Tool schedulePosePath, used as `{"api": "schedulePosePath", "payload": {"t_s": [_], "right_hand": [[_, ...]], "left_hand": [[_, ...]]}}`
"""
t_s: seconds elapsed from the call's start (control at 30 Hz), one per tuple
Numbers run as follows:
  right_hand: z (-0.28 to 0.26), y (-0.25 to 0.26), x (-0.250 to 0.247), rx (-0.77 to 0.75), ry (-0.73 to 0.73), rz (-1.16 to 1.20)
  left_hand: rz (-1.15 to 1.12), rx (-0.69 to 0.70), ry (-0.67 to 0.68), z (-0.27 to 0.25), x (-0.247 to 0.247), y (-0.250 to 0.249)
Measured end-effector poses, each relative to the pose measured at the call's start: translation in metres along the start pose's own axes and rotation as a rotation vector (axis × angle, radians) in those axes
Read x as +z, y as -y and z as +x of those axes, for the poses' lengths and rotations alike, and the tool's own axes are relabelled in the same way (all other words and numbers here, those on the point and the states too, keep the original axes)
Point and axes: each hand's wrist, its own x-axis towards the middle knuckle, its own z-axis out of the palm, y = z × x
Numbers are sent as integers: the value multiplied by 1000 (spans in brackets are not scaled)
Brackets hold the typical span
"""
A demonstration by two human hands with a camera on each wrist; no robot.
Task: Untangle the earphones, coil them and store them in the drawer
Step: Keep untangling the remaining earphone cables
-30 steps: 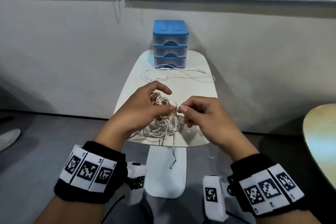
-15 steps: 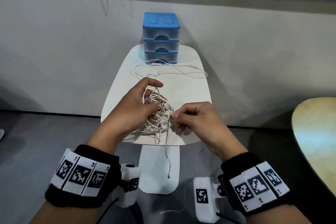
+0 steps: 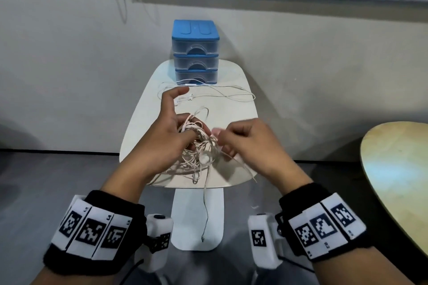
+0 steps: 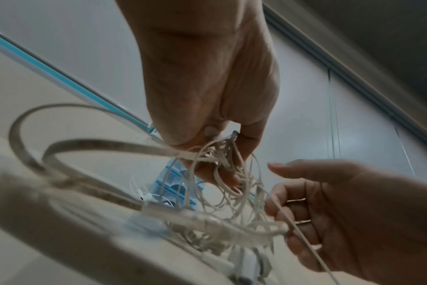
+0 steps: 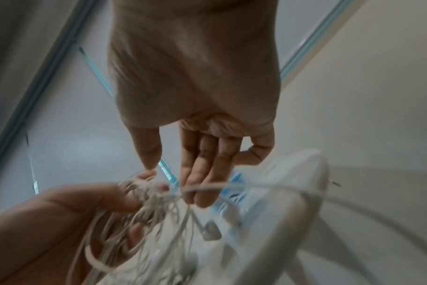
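A tangled bundle of pale earphones (image 3: 201, 146) hangs over the near part of the white table (image 3: 234, 109). My left hand (image 3: 170, 136) grips the top of the bundle (image 4: 222, 154) between thumb and curled fingers, with the index finger raised. My right hand (image 3: 245, 139) is at the bundle's right side. One strand (image 4: 302, 237) runs through its curled fingers (image 4: 295, 212), and its thumb stands apart. A loose cable end (image 3: 205, 210) dangles below the table's front edge. The blue three-drawer unit (image 3: 195, 51) stands at the table's far end with all drawers closed.
A second white earphone set (image 3: 208, 92) lies spread out in front of the drawer unit. The edge of a round wooden table (image 3: 398, 169) is at the right. A grey wall runs behind, and dark floor lies below.
My left hand has lifted the bundle and raised its index finger. My right hand has moved in against the bundle's right side, and its pinch on the strand has loosened.
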Motion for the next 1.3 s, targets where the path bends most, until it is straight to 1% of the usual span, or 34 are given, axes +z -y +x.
{"api": "schedulePosePath", "payload": {"t_s": [0.07, 0.1, 0.13, 0.2, 0.27, 0.33, 0.43, 0.5, 0.57, 0.63, 0.7, 0.73, 0.83, 0.9, 0.97, 1.03, 1.13, 1.2, 1.27, 1.3], "right_hand": [[12, 0, -11, -38, -113, -19], [17, 1, -13, -44, -119, -45], [21, 3, -13, -45, -81, -74], [25, 8, -9, -50, 52, -97], [26, 13, -3, -86, 145, -101], [28, 16, 1, -110, 159, -100], [29, 23, -2, -55, 85, -49], [28, 30, -4, 7, 5, 120], [26, 38, -5, 100, -67, 404], [24, 45, -6, 163, -123, 609], [23, 50, -7, 162, -171, 693], [24, 52, -7, 138, -197, 691], [29, 54, -9, 31, -269, 552], [34, 53, -11, -23, -303, 366], [38, 53, -14, -109, -326, 132], [38, 57, -19, -189, -308, -27], [34, 68, -22, -291, -257, -163], [34, 72, -23, -348, -213, -232], [35, 75, -25, -417, -206, -305], [37, 75, -27, -449, -236, -336]], "left_hand": [[-4, 4, 23, 0, -2, -2], [-8, 5, 37, -1, -2, -3], [-13, 6, 47, -1, -2, -4], [-25, 13, 67, -2, 0, -7], [-36, 27, 97, -1, 1, -8], [-44, 39, 124, 0, 0, -8], [-61, 61, 139, -1, -3, -9], [-70, 95, 113, -3, -4, -10], [-47, 147, 73, -5, -5, -10], [-17, 187, 45, -5, -5, -11], [-5, 189, 46, -4, -6, -11], [-8, 179, 50, -3, -6, -12], [-36, 135, 68, -4, -7, -13], [-29, 101, 84, -4, -7, -14], [-26, 69, 99, -5, -6, -15], [-27, 40, 121, -5, -4, -16], [-41, -16, 200, -6, -2, -15], [-32, -30, 251, -6, -1, -14], [52, -7, 251, -5, 0, -12], [110, 6, 230, -4, 1, -10]]}}
